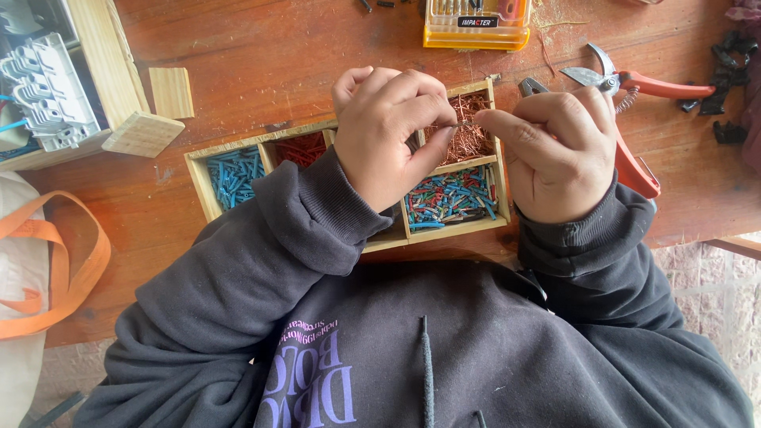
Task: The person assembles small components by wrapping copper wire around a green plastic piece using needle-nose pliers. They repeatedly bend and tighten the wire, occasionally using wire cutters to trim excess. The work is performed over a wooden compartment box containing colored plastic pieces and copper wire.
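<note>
The left hand [388, 135] and right hand [559, 154] meet above a wooden compartment tray [238, 144], fingertips pressed together on the two ends of a thin piece of wire [462, 123] held level between them. The right hand also encloses the orange-handled pliers [634, 170], whose metal jaw tip shows at 12 o'clock of the knuckles. Directly beneath the wire lies the compartment of bare copper strands [472, 135]; at 6 o'clock of it sits a compartment of mixed red, blue and green insulation pieces [448, 198]. At 9 o'clock of the left hand are a compartment of red pieces [301, 148] and, further out, one of blue pieces [234, 173]. At 12 o'clock of the hands stands a yellow plastic case [476, 28]. Orange-handled pruning shears [634, 81] lie at 1 o'clock of the right hand. All rest on a wooden table [261, 55].
</note>
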